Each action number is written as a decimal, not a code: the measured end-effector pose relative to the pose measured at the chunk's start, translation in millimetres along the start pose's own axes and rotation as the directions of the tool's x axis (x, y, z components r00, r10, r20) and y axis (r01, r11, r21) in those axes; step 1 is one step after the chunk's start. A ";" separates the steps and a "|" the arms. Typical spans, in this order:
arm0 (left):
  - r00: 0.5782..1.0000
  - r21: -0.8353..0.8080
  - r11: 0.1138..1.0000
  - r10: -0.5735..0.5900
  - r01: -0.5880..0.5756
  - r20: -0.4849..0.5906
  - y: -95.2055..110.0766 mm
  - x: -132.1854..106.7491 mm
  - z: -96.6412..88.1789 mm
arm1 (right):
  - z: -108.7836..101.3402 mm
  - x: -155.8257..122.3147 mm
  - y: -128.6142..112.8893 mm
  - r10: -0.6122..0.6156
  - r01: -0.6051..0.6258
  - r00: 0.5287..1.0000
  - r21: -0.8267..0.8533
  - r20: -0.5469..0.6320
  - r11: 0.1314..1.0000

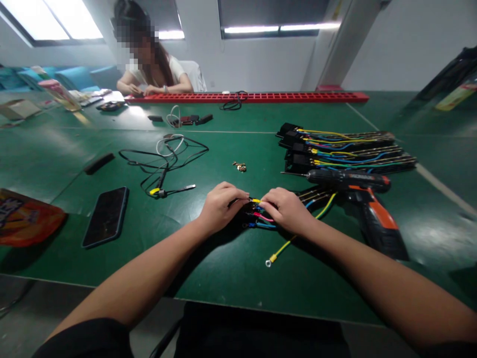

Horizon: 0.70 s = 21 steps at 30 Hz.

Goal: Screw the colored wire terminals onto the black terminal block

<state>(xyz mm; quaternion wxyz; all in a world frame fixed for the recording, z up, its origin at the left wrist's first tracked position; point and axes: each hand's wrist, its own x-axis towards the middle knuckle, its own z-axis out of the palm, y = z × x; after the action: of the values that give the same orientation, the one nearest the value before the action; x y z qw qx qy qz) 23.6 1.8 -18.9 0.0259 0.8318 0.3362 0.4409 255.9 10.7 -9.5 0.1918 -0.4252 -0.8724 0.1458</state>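
Pinched in right hand (285, 206), slim yellow-sleeved wire end (256, 201), just beside near-closed left hand (222, 205), hold there unclear, smooth green worktop (227, 268).

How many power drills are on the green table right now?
1. The black-and-orange power drill lies to the right of the right hand, its bit pointing left. No other shows.

A: Support?
B: Green table (223, 281); drill (356, 181) lies on it.
A: Behind drill?
B: Wire bundles (298, 163), just beside; red strip (316, 100), well apart.
A: Left of drill?
B: Ring-tipped wire (283, 246) near; brass bits (241, 168) farther; cable (161, 180), phone (106, 216), orange bag (32, 221) well apart.
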 end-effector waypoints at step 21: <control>1.000 -0.039 0.999 0.009 -0.009 0.006 -1.6 0.6 0.4 | 1.7 -0.1 -2.6 -0.035 0.036 0.998 0.017 -0.044 0.999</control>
<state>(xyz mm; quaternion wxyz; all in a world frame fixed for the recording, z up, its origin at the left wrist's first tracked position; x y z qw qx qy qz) 23.2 3.4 -19.2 0.0411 0.8340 0.3239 0.4449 253.4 8.9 -9.9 0.2173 -0.4112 -0.8740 0.1408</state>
